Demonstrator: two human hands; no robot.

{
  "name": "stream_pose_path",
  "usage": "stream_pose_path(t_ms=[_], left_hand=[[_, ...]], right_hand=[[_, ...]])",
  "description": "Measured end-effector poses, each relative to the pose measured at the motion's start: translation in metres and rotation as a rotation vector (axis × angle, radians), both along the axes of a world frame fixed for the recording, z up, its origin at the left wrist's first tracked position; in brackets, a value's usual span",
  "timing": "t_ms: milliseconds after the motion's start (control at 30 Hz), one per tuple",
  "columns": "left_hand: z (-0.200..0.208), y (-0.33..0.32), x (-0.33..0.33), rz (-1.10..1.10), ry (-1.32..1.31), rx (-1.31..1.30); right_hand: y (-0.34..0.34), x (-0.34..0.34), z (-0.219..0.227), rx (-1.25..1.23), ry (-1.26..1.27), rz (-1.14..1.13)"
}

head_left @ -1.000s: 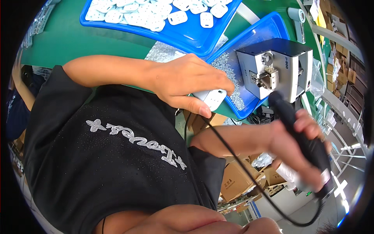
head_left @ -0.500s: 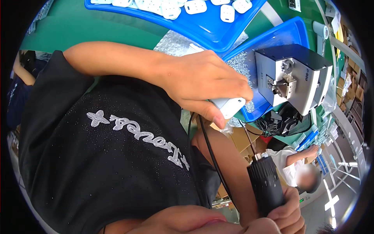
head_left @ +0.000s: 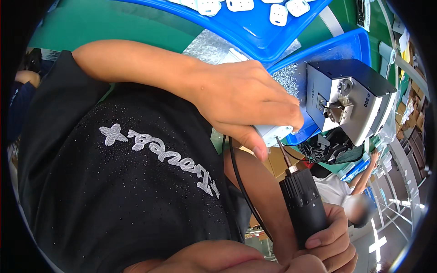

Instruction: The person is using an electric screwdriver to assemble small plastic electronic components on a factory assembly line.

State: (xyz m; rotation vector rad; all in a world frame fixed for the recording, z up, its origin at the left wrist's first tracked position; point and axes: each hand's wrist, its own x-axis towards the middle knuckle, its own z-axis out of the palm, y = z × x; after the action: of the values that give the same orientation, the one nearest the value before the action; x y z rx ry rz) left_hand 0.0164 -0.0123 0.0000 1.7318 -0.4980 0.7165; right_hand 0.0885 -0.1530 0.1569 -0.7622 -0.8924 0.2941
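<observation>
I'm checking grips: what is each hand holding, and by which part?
The left hand holds a white casing by opposite edges, between thumb and fingers. The right hand grips a black screwdriver around its body, at the end away from the bit.

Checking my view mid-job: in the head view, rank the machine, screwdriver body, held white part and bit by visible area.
Largest to smallest:
1. Machine
2. Screwdriver body, probably enlarged by nearness to the camera
3. White part, partly covered by the left hand
4. Bit
</observation>
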Motion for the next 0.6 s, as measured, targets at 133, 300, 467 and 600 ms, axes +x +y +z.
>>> stream_pose_path(t_ms=[133, 300, 467, 600], left_hand=[[0.002, 0.001, -0.001, -0.021, -0.006, -0.027], [0.004, -0.001, 0.005, -0.066, 0.014, 0.011], [0.003, -0.003, 0.0, -0.066, 0.076, 0.003], [0.0, -0.003, -0.001, 0.015, 0.018, 0.019]], right_hand=[[-0.021, -0.002, 0.019, -0.1, -0.052, -0.025], [-0.018, 0.09, -0.001, -0.269, -0.285, -0.848], [0.019, 0.092, -0.035, -0.514, -0.102, -1.11], [-0.023, 0.027, 0.004, -0.167, 0.017, -0.274]])
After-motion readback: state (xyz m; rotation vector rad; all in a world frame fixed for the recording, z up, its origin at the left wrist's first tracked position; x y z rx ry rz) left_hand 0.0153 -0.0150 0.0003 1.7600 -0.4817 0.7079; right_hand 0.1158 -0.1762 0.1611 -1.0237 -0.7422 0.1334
